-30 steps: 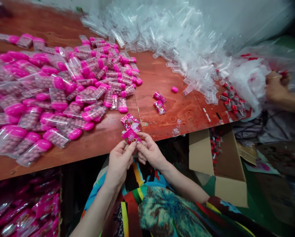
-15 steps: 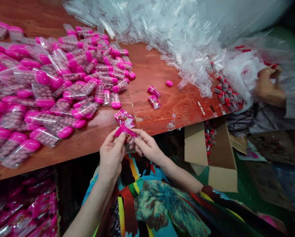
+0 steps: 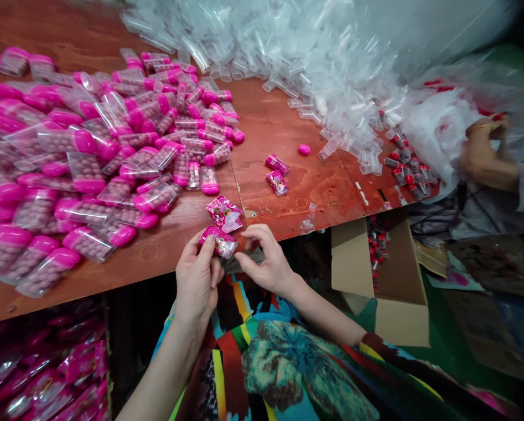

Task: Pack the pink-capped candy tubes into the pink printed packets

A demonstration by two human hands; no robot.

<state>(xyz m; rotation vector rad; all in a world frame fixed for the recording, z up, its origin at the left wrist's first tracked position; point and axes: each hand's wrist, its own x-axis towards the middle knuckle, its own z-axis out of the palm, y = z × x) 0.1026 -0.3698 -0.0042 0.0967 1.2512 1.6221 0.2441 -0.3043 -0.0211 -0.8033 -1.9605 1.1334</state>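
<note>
Work looks partly done, judging by the heaps: a wide spread of filled tubes point(image 3: 90, 152) with pink caps covers the left of the tabletop point(image 3: 270, 123), while a big pile of empty tubes point(image 3: 309, 64) lies untouched at the back. At the near edge, the left hand point(image 3: 198, 280) pinches a pink packet point(image 3: 218, 241) between thumb and fingers, just above the tabletop's rim. The right hand point(image 3: 266, 263) is curled just beside the packet's end, thumb and forefinger close together; whether it grips anything cannot be told. A second packet point(image 3: 224, 211) lies near, two small ones point(image 3: 278, 173) and a loose cap point(image 3: 304, 149) further out. A co-worker's hand point(image 3: 481, 155) works at the far right.
</note>
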